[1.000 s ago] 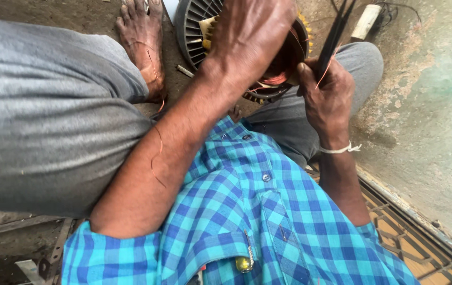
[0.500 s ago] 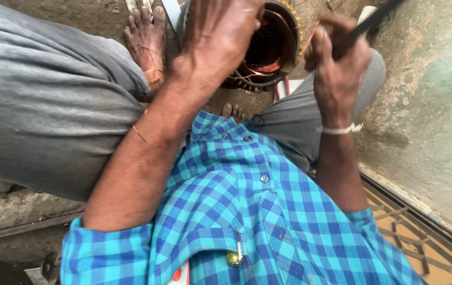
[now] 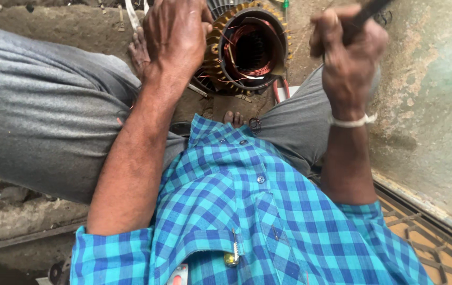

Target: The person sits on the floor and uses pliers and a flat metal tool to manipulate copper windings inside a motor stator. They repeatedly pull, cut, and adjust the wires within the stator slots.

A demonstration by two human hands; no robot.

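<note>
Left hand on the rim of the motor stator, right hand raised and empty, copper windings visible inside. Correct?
Not quite. The head view shows the right hand is not empty: it is closed around a dark tool handle. The rest holds: left hand on the rim of the motor stator, copper windings inside.

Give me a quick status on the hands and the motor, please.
Left hand gripping the motor rim. Right hand raised, shut on a dark tool. Copper windings exposed; nothing blocking.

A pen (image 3: 232, 248) is clipped to the blue checked shirt (image 3: 268, 221), beside a patterned metal grate (image 3: 426, 248).
</note>
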